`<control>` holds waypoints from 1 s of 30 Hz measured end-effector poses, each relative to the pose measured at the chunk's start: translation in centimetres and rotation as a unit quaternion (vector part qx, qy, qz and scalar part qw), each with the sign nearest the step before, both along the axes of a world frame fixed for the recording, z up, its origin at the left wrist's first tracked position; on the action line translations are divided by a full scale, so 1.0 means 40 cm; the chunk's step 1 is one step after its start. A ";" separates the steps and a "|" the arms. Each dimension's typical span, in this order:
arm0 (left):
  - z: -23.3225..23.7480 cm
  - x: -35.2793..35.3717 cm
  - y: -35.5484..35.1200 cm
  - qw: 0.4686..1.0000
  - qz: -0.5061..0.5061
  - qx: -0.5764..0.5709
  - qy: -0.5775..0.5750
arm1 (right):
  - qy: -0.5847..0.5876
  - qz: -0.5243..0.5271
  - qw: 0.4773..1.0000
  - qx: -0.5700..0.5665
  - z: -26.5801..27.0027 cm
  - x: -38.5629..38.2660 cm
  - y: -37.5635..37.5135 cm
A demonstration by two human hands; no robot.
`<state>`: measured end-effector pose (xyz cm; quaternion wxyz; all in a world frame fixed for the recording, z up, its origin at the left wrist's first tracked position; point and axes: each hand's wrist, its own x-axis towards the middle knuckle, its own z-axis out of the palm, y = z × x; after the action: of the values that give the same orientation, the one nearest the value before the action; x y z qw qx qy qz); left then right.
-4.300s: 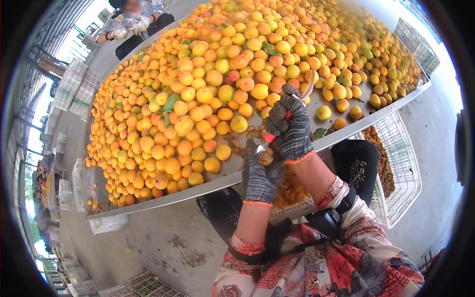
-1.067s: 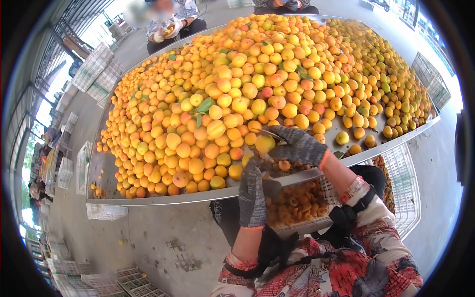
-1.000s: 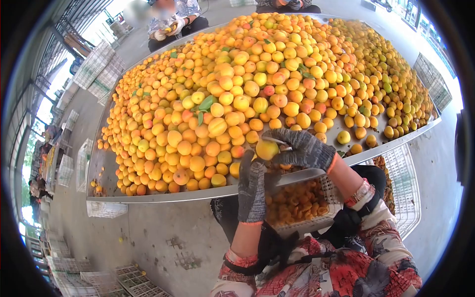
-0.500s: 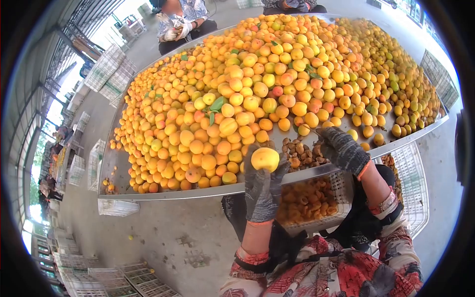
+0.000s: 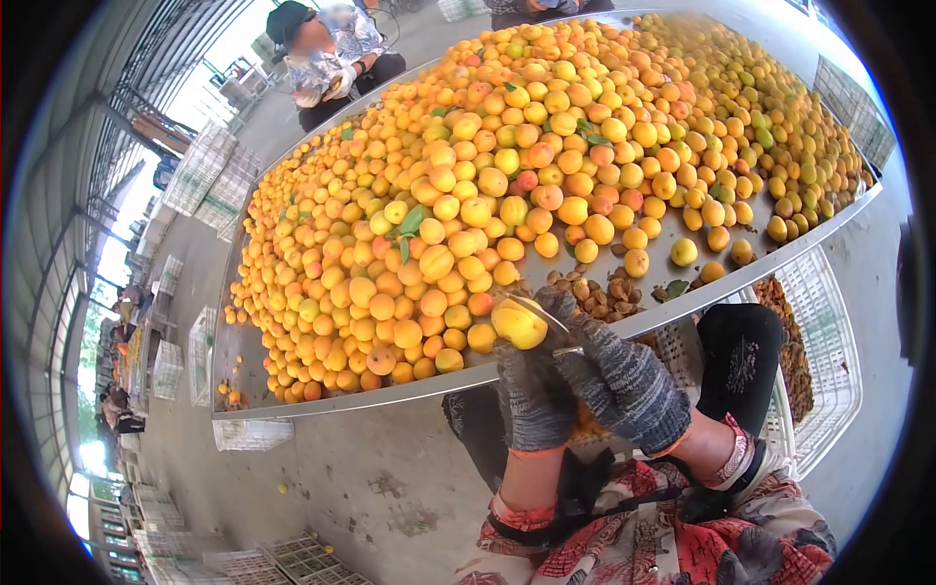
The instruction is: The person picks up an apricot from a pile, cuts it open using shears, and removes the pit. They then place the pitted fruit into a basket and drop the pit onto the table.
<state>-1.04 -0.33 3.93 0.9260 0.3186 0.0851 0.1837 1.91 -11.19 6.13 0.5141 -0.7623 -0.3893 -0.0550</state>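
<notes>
A yellow apricot point(image 5: 519, 323) is held in the fingertips of my left hand point(image 5: 534, 390), gloved in grey knit, above the table's near edge. My right hand point(image 5: 624, 375), in a matching glove, is closed on a small knife point(image 5: 539, 310), whose blade lies against the apricot's upper side. The two hands are side by side. Just beyond them a big heap of apricots point(image 5: 429, 224) covers much of the metal table point(image 5: 390, 392). A small pile of brown pits point(image 5: 609, 295) lies near the knife.
Below the table, a crate partly hidden by my hands holds orange fruit pieces. A white crate point(image 5: 824, 361) stands at the right. Across the table sits a person point(image 5: 327, 58) in gloves; another person's hands show at the top. Stacked crates point(image 5: 200, 171) stand left.
My right hand has moved left from the pits to the apricot, bringing the knife blade against it. My left hand still holds the apricot. The view has shifted slightly.
</notes>
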 end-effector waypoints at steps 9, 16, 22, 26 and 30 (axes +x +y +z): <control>0.004 0.000 -0.022 1.000 -0.001 -0.007 0.002 | 0.020 -0.008 1.000 -0.020 -0.019 -0.008 0.011; -0.019 -0.023 0.000 0.994 0.055 0.095 0.027 | 0.017 0.071 0.997 0.029 -0.028 0.008 -0.022; 0.003 -0.031 0.100 0.962 -0.026 0.273 0.001 | 0.022 0.142 0.985 -0.091 0.040 0.076 -0.059; -0.005 -0.024 0.051 0.963 0.115 0.244 0.009 | -0.008 0.133 0.991 -0.032 0.031 0.049 -0.025; 0.003 -0.028 -0.023 0.982 0.087 0.138 0.100 | -0.023 0.029 0.999 -0.002 -0.047 -0.016 0.014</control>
<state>-2.17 -1.26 4.06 0.8406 0.4511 0.1786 0.2406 1.27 -10.64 4.27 0.5051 -0.7500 -0.4232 -0.0570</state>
